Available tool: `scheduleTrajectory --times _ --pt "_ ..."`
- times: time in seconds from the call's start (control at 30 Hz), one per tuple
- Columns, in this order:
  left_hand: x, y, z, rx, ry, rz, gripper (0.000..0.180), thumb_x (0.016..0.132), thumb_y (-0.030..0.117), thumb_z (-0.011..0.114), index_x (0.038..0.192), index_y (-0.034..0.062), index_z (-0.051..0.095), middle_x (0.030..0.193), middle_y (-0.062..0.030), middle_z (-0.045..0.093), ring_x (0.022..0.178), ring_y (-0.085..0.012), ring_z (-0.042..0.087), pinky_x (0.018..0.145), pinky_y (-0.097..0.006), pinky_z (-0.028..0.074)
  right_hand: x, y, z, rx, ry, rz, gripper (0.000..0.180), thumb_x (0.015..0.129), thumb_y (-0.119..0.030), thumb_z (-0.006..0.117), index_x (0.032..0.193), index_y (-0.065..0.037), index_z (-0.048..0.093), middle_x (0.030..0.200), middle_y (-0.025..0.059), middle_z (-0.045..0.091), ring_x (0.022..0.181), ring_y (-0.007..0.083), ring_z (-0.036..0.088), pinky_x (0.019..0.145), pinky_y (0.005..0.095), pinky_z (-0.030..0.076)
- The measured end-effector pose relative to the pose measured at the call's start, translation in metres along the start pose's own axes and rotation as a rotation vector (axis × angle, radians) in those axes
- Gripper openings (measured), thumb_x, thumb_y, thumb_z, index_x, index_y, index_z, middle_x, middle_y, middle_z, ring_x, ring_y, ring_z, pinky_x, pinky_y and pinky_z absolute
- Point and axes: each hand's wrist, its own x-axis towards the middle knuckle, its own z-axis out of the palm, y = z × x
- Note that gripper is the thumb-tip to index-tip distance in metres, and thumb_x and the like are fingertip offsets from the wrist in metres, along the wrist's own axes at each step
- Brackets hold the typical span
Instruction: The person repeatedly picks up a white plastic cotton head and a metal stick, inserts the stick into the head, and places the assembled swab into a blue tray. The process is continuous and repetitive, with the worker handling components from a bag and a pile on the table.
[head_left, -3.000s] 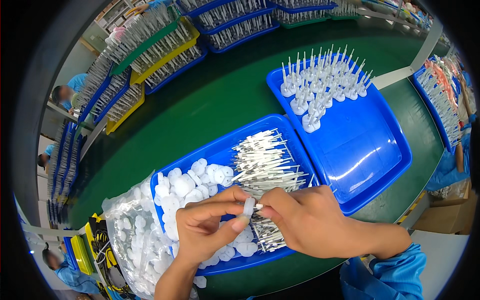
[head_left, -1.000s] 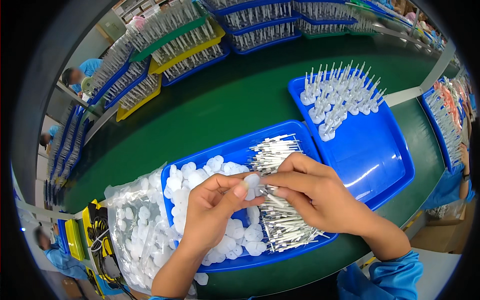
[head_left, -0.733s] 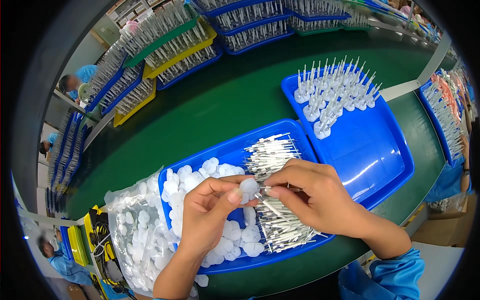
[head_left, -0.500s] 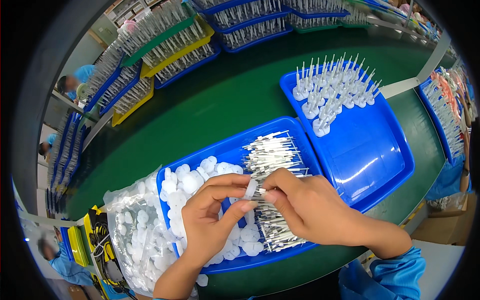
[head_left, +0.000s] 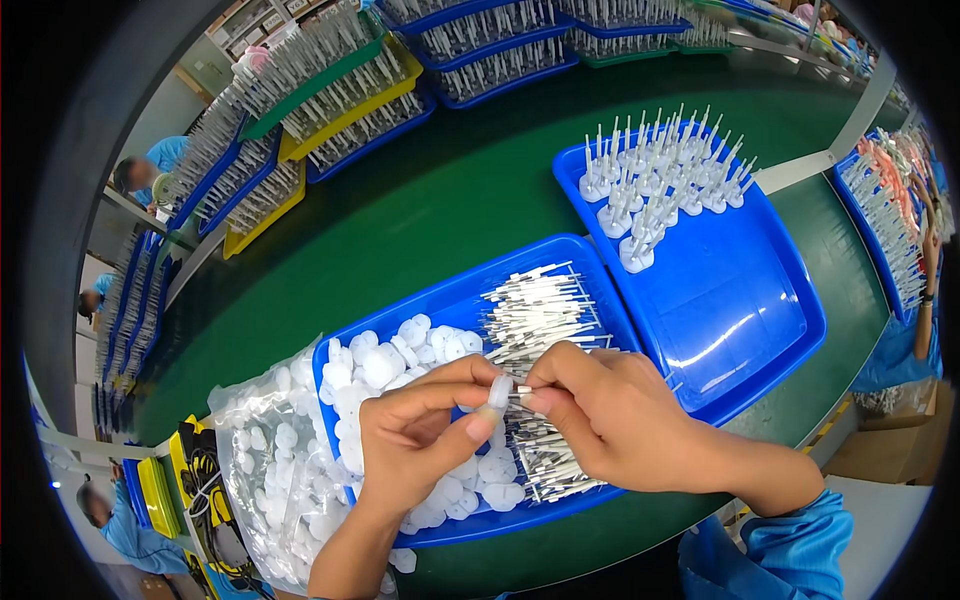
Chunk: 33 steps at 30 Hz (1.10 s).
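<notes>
Over the near blue tray (head_left: 440,300) on the green bench (head_left: 440,200), the left hand (head_left: 415,445) grip pinches a white disc (head_left: 499,391) while the right hand (head_left: 610,420) grip pinches a thin metal pin (head_left: 522,391) against it

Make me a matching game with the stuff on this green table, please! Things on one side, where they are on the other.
Things:
1. white round cap
2. pile of thin metal pins
3. finished pieces standing upright
4. clear plastic bag of caps

Places:
A. in the far blue tray
B. pinched in the left hand
C. on the table beside the near blue tray, to the left
D. lying in the near blue tray, right half

Pairs: 1-B, 2-D, 3-A, 4-C
</notes>
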Motion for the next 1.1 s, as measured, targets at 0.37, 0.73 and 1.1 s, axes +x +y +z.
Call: scheduleTrajectory --times 0.37,0.73,1.1 --pt "-0.001 -0.002 0.003 0.214 0.015 0.083 0.031 0.079 -0.009 0.076 0.109 -0.0056 0.071 0.117 -0.0211 0.068 0.109 -0.0242 0.066 0.095 -0.037 0.052 0.003 0.012 0.011 -0.116 0.152 -0.233 0.009 0.089 -0.005 0.063 0.092 0.0 0.056 0.069 0.016 0.061 0.062 0.035 0.06 0.059 0.0438 0.047" --pt "0.003 0.0 0.005 0.677 0.013 0.468 0.039 0.071 -0.003 0.083 0.108 -0.0014 0.071 0.124 -0.023 0.064 0.101 -0.0289 0.066 0.084 -0.036 0.054 0.004 0.007 0.003 -0.078 0.15 -0.234 0.009 0.082 -0.002 0.069 0.091 -0.001 0.065 0.089 0.0108 0.059 0.079 0.0303 0.056 0.07 0.0395 0.048" --pt "0.004 0.003 0.011 0.788 -0.008 0.534 0.042 0.071 -0.001 0.082 0.11 -0.0051 0.069 0.126 -0.0247 0.063 0.103 -0.033 0.066 0.085 -0.039 0.055 0.004 0.007 0.001 -0.035 0.155 -0.278 0.014 0.081 0.003 0.069 0.094 0.002 0.065 0.091 0.013 0.059 0.082 0.0318 0.061 0.069 0.0399 0.051"
